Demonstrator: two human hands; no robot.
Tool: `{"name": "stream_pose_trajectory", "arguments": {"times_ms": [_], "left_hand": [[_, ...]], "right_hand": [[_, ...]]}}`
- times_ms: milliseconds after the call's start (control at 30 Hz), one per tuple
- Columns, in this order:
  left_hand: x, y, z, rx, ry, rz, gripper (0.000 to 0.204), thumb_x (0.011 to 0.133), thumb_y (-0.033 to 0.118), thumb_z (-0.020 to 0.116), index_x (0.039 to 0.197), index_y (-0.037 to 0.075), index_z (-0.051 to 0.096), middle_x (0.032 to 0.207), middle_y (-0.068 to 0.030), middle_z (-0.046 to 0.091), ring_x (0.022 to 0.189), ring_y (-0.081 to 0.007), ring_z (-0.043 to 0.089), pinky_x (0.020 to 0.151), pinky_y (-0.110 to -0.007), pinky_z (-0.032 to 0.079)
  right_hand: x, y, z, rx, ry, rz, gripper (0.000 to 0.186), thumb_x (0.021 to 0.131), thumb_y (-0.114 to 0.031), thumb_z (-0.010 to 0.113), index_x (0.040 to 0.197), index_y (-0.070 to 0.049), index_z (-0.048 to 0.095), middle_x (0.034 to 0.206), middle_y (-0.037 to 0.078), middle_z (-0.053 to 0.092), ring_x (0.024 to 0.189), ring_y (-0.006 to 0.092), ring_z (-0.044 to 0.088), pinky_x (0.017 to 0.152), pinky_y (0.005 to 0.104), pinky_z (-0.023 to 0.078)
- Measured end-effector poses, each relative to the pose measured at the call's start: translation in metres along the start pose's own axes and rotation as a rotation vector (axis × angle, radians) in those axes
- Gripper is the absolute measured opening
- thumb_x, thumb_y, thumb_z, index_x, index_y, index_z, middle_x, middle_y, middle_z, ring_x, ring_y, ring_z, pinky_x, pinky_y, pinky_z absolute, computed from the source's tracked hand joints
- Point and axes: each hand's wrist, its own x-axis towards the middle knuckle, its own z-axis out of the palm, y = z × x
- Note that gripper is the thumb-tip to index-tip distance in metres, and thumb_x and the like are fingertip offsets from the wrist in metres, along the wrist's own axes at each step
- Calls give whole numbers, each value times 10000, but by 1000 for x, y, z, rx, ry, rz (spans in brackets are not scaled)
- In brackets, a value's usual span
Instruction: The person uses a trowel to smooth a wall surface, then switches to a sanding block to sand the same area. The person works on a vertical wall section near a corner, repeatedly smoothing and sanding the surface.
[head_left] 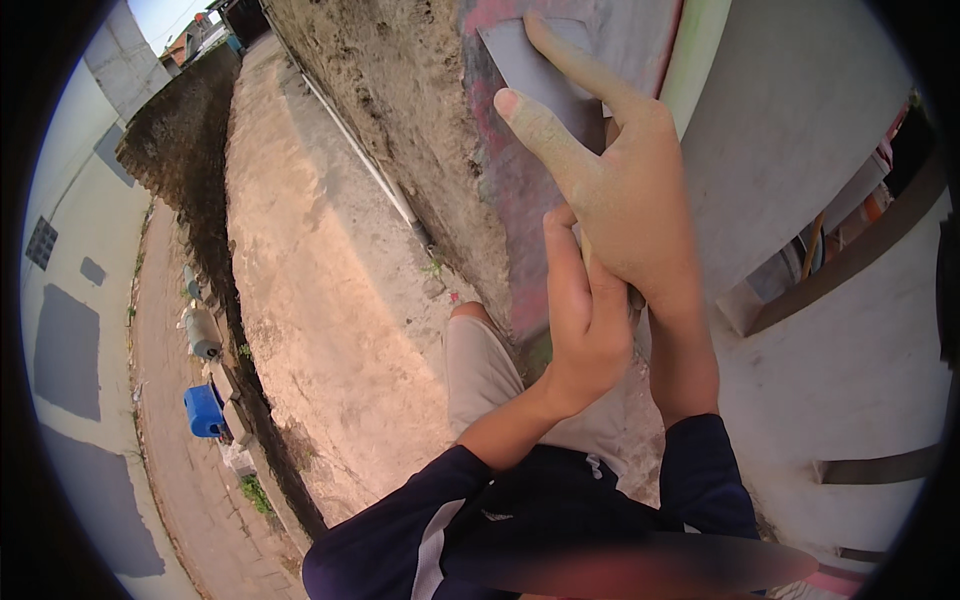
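My right hand [625, 205], coated in pale dust, is raised at the wall, one finger laid along a flat grey plate [515, 60] and another digit angled out to the left. The plate lies against or close over a pink-stained wall strip [500, 230]. Just below, my left hand [590, 330] is closed, its fingers wrapped around a light tan piece that is mostly hidden behind the right hand; I cannot make out what it is.
A rough wall [370, 90] with a white pipe [350, 150] borders a concrete path [300, 300]. At left are a dark trench [250, 390], a blue plastic container [203, 410] and a lower walkway [170, 470]. A grey panel [780, 140] and openings fill the right.
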Motion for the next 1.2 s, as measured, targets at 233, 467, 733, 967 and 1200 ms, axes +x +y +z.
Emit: {"name": "stream_pose_trajectory", "arguments": {"times_ms": [233, 467, 733, 967, 1200], "left_hand": [[7, -9, 3, -109, 23, -63, 413, 1094, 230, 397, 1410, -21, 313, 973, -28, 549, 675, -30, 468, 571, -183, 354], [-4, 1, -7, -131, -14, -90, 431, 1091, 237, 391, 1422, -30, 321, 998, -38, 564, 672, -38, 499, 560, -189, 377], [-8, -9, 2, -45, 97, 24, 417, 1086, 237, 402, 1390, -43, 350, 1022, -49, 566, 711, -49, 519, 591, -199, 396], [-5, -4, -18, -43, -18, -56, 365, 1087, 235, 406, 1343, -24, 379, 838, -4, 560, 614, -21, 463, 522, -191, 339], [-2, -2, -23, -52, -14, -99, 356, 1088, 234, 405, 1336, -20, 380, 831, -1, 556, 618, -23, 465, 527, -192, 343]], "right_hand": [[11, -8, 11, -181, 155, -157, 506, 867, -254, 733, 1300, -6, 649, 953, 283, 671, 860, 388, 683, 809, 412, 517], [5, -35, 0, -291, 25, 47, 509, 890, -198, 739, 1355, -28, 622, 1084, 189, 689, 959, 240, 641, 903, 342, 484], [-7, 1, 8, -243, 56, 31, 521, 911, -163, 734, 1393, -28, 592, 1198, 162, 695, 1091, 187, 635, 999, 309, 461], [1, -10, 23, -77, 132, -16, 518, 890, -196, 728, 1364, -22, 610, 1076, 224, 655, 979, 276, 644, 898, 362, 484], [2, -38, 3, -87, 68, 10, 496, 884, -208, 726, 1336, -26, 635, 1014, 276, 664, 906, 315, 680, 838, 391, 516]]}}
